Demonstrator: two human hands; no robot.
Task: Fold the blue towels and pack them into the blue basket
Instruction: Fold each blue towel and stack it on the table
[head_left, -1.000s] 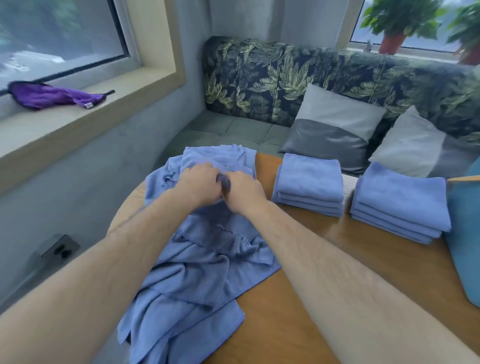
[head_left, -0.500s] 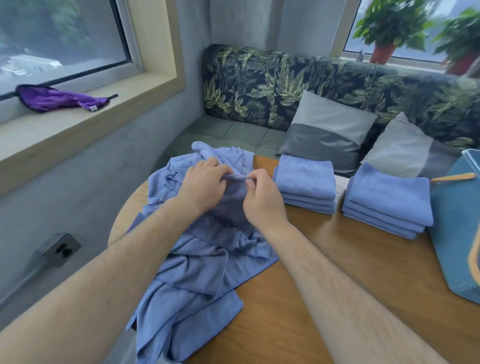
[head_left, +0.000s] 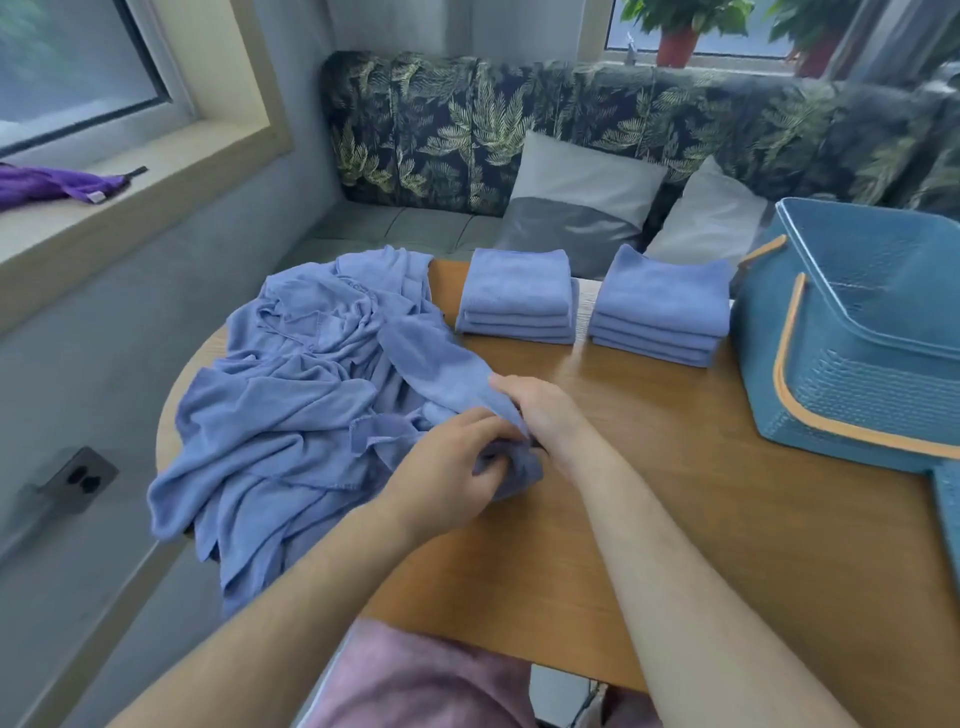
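Both hands meet near the middle of the wooden tabletop (head_left: 675, 499), each clenched on the same blue towel (head_left: 431, 364). The left hand (head_left: 447, 467) bunches one end of it in curled fingers, and the right hand (head_left: 545, 415) pinches the cloth just beside it. The towel trails back to a loose heap of blue towels (head_left: 280, 405) that covers the left side of the tabletop and hangs over its edge. Two stacks of folded towels, the left stack (head_left: 517, 291) and the right stack (head_left: 660, 301), sit side by side at the far edge. The blue basket (head_left: 852, 374) stands to their right with its handles down. A purple cloth (head_left: 47, 184) lies on the windowsill.
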